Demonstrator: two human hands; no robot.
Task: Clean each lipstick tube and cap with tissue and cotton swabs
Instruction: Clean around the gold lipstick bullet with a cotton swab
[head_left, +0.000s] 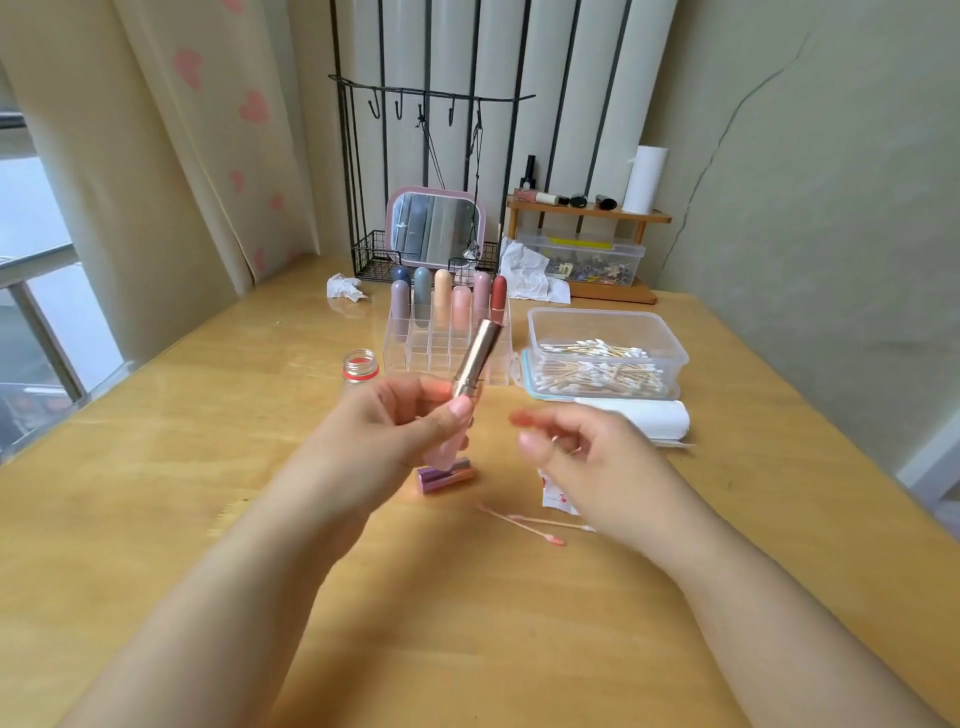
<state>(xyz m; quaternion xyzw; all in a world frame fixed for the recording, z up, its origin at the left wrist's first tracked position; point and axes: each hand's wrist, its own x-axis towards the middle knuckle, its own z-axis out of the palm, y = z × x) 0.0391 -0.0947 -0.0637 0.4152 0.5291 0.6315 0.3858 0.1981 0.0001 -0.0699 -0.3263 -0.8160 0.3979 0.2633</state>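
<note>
Hands (410, 415) first (swabs (597, 371) in tub (670, 358))

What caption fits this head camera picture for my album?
Left hand holds an open lipstick tube above the table, used cotton swabs lying nearby.

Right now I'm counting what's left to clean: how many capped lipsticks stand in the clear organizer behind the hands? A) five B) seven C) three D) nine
B: seven rounded lipsticks stand upright in the back rows of the clear organizer, while the left hand holds another lipstick tube in front of it.
</note>
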